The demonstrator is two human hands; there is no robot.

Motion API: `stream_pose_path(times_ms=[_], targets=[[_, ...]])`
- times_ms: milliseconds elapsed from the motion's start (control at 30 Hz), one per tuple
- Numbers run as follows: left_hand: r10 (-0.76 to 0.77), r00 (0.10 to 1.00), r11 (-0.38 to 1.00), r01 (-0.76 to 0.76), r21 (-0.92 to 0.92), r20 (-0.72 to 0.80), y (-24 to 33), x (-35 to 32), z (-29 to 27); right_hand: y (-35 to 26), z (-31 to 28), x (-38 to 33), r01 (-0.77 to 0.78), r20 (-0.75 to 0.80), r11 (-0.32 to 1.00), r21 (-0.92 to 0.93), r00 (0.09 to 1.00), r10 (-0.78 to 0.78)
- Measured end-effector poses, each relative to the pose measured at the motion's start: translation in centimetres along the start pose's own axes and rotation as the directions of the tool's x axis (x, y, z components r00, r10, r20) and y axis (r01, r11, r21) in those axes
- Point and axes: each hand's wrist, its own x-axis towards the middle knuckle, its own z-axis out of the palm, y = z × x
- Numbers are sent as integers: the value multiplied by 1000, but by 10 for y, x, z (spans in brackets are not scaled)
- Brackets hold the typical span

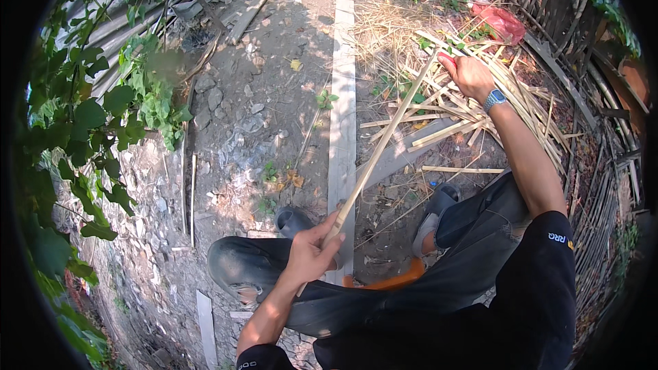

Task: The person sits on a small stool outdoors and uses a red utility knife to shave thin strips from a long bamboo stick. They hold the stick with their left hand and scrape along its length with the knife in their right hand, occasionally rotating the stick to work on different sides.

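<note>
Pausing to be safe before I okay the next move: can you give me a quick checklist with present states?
1. Left hand closed around the near part of the wooden strip: ok.
2. Right hand closed at the strip's far end: ok; exactly what it grips: cannot tell.
3. Red thing at the right thumb identified: cannot tell, mostly hidden.
4. Strip's far end clear of the pile of strips: cannot tell; they overlap in this view.
5. Ground ahead of the right sandal free of loose pieces: not ok, a loose strip lies there.
</note>
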Motion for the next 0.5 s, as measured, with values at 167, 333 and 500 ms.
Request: stream_pose_path(times_ms=[167, 333, 500], targets=[[-46, 985, 998, 40, 43, 166, 3, 18, -4, 12, -9, -33, -43, 8, 956, -291, 999, 47], [-83, 979, 991, 101, -91, 187, 1, 11, -8, -16, -12, -23, -699, 578, 714, 27, 594, 560], [-232, 913, 808, 373, -456, 335, 9, 11, -22, -1, -17, 8, -932, 969, -281, 229, 190, 159]])
